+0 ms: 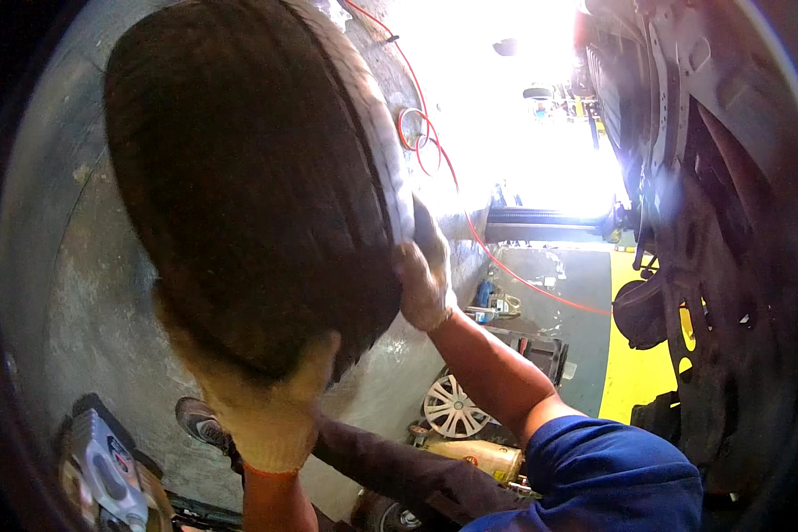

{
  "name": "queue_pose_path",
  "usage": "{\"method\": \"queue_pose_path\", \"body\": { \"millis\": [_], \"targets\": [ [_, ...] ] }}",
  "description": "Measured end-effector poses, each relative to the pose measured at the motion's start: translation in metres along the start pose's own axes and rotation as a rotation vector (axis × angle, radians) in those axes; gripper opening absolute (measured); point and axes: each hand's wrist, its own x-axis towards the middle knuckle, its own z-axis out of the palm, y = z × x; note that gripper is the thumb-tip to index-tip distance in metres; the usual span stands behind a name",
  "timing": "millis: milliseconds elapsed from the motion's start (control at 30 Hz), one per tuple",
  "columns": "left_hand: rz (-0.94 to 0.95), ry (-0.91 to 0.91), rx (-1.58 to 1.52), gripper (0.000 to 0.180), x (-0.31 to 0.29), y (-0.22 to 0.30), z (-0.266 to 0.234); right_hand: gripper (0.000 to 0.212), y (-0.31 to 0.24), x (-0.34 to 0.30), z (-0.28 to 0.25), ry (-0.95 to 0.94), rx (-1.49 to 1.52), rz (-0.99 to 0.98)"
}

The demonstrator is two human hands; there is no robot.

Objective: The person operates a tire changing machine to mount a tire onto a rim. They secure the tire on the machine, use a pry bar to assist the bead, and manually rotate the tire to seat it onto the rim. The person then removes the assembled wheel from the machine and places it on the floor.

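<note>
A large dark tire (257, 168) fills the upper left of the view, lifted off the floor in front of me. My left hand (266, 412), in a pale work glove, grips its lower end, fingers under the tread and thumb up over it; part of those fingers is blurred. On the tire's right side, my gloved right hand (427, 275) presses against the sidewall edge with the fingers curled round behind it. Whether a wheel rim sits inside the tire is hidden.
A raised car's underside (718, 248) takes up the right. A red air hose (479, 235) runs across the grey floor. Near my legs lie a silver hubcap (453, 406), a yellowish cylinder (483, 458) and a grey plastic jug (106, 465). Strong light glares from the top.
</note>
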Motion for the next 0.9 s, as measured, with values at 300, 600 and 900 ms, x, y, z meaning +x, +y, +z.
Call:
{"method": "queue_pose_path", "body": {
  "millis": [300, 600, 900],
  "targets": [
    [-0.008, -0.184, 0.173, 0.138, -0.13, -0.076, 0.0, 0.105, 0.139, -0.188, -0.051, 0.234, 0.198, 0.049],
    [-0.162, -0.325, 0.248, 0.134, -0.257, -0.168, -0.023, 0.084, 0.143, -0.244, -0.119, -0.158, 0.034, 0.028],
    [-0.048, -0.329, 0.463, 0.113, -0.399, -0.307, -0.032, 0.032, 0.062, -0.149, -0.121, -0.002, -0.827, -0.682]
  ]
}}
